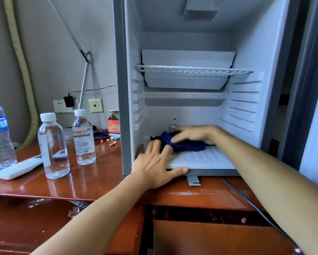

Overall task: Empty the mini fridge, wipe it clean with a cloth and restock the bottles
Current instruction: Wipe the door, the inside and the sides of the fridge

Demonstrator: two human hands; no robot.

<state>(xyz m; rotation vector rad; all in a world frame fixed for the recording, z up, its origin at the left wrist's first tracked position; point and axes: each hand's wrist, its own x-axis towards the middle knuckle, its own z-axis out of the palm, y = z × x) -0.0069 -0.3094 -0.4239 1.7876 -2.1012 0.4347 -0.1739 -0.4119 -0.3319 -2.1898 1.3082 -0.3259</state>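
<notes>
Wiping: right hand presses the blue cloth flat-fingered on the fridge floor; reach corners.
Bracing: left hand spread on the front edge.
Bottles: waiting on table.

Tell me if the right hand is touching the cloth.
Touching. The head view shows the right hand pressed flat on the blue cloth on the fridge floor.
</notes>
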